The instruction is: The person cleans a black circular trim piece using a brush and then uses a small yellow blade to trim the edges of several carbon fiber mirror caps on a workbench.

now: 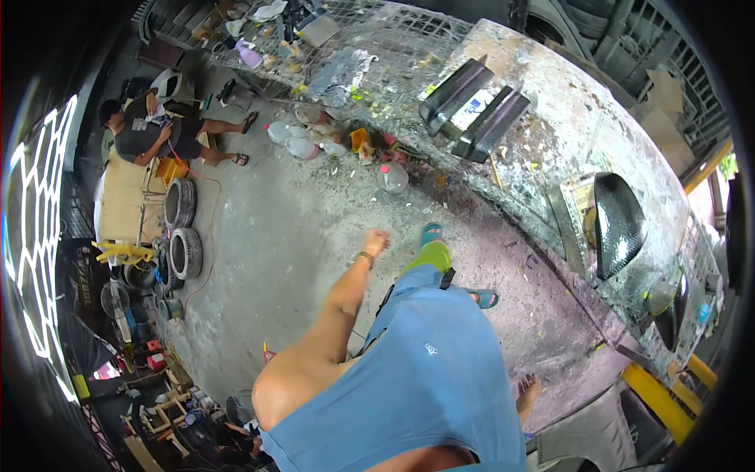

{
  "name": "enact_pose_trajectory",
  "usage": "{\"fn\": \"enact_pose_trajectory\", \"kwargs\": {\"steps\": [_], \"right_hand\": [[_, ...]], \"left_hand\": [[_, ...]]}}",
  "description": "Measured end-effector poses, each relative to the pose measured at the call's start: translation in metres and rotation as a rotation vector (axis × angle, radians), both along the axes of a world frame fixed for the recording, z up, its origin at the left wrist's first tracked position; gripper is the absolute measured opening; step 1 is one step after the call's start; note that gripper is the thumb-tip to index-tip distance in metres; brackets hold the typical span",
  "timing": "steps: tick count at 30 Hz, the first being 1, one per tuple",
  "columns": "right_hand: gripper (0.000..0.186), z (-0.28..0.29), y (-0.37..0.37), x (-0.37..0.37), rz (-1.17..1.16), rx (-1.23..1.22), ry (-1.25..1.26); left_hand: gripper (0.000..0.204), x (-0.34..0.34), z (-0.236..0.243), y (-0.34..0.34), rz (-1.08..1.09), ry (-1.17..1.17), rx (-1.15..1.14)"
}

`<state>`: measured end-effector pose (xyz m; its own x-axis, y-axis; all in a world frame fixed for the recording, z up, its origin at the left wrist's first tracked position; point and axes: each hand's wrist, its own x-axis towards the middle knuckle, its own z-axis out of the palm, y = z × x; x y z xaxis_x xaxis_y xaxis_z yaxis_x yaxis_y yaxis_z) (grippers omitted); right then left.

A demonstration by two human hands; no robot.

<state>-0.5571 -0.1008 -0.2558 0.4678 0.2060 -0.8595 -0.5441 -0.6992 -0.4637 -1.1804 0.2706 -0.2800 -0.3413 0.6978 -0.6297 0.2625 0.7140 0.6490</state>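
Note:
My left hand (377,242) hangs over the concrete floor in front of me, a band round its wrist. Its fingers look loosely curled, and nothing shows in them. Low at my right side is my right hand (528,390), fingers a little apart and holding nothing. Neither hand touches the workbench (543,185), whose pale top is stained and splattered. On it lies a pair of dark, glossy, carbon-patterned trough-like parts (476,110). Farther right along the bench is a curved black carbon-patterned shell (619,226), beside a flat strip (568,230).
Clear plastic jugs (392,178) stand on the floor by the bench. At the far left a seated person (161,126) handles something small. Tyres (185,253) and a red hose (211,236) lie nearby. Yellow bars (659,403) are at the lower right.

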Motion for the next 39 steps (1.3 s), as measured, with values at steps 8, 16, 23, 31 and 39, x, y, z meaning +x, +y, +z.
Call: {"fn": "enact_pose_trajectory", "kwargs": {"steps": [8,16,23,31,39], "right_hand": [[0.033,0.024,0.119,-0.113,0.314,-0.003,-0.038],[0.027,0.048,0.172,-0.339,0.641,-0.249,0.091],[0.032,0.129,0.219,-0.409,0.48,-0.11,0.115],[0.028,0.106,0.285,-0.425,0.952,-0.18,-0.197],[0.032,0.223,0.627,-0.674,1.126,0.794,-0.374]], "left_hand": [[0.027,-0.255,0.028,0.162,-0.012,0.699,0.475],[0.025,-0.341,0.077,0.423,-0.059,0.704,0.687],[0.028,-0.391,0.057,0.515,-0.211,0.995,0.488],[0.009,-0.392,0.091,0.463,0.212,-0.174,0.632],[0.009,-0.288,0.214,0.307,0.092,-0.227,0.721]]}}
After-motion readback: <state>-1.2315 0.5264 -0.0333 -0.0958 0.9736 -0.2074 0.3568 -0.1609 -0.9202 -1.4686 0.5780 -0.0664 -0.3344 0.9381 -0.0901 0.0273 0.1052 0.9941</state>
